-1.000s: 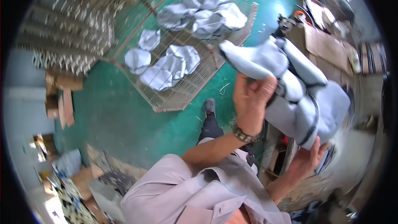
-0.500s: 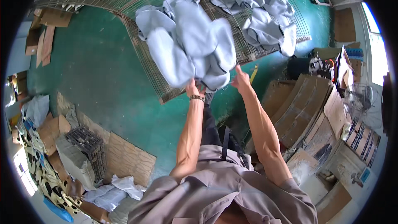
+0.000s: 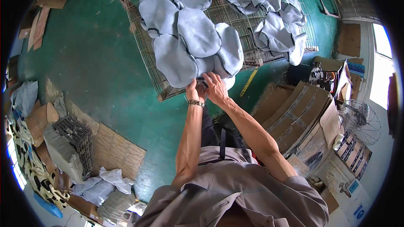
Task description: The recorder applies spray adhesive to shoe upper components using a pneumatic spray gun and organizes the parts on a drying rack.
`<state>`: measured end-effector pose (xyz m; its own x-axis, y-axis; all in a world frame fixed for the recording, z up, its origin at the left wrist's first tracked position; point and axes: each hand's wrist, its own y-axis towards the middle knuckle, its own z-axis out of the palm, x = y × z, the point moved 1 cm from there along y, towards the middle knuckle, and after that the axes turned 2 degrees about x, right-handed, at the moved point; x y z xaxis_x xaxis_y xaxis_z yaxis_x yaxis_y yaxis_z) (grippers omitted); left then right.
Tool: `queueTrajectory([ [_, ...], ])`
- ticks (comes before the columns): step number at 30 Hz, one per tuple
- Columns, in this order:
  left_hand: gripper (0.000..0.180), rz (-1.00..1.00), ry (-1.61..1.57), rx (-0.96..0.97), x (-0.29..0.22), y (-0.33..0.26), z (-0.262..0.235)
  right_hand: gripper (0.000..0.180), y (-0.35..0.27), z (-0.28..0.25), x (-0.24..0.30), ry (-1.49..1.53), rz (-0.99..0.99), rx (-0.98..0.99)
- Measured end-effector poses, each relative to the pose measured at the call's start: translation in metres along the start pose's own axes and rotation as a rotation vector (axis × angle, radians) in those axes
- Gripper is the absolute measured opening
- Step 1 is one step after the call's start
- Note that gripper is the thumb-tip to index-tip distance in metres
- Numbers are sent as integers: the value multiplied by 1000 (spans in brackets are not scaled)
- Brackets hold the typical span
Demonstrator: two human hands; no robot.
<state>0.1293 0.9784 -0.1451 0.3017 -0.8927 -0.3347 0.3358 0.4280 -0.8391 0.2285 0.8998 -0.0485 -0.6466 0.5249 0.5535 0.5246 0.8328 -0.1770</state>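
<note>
Head view: the left hand (image 3: 193,90) and the right hand (image 3: 215,87) are raised side by side, almost touching, and both are closed on the lower edge of a bunch of grey fabric pieces (image 3: 191,44). The left hand, with a wristband (image 3: 196,103) below it, is largely hidden by the cloth, so its exact grip cannot be told; the right-hand fingers are seen curled into the bottom fold. The bunch is held directly ahead of the hands, fanned up and to the left, its long axis running from the grip toward the upper left. Neither hand is clearly nearer. The pieces are rounded, soft, pale grey-blue, dark-edged, and overlapped like petals. Behind them a wire mesh rack (image 3: 155,71) is laid on the green floor (image 3: 84,59), with more grey pieces (image 3: 273,29) spread on it.
</note>
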Motion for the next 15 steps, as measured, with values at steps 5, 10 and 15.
queueTrajectory([
  [5,28,116,54,-83,-21,3,26,63,25,14,3,88,10,-71],
  [10,24,-91,-89,-46,-19,7,-12,72,26,32,2,14,46,125],
  [15,27,-45,-70,-76,-32,4,-31,64,59,12,7,133,113,-41],
])
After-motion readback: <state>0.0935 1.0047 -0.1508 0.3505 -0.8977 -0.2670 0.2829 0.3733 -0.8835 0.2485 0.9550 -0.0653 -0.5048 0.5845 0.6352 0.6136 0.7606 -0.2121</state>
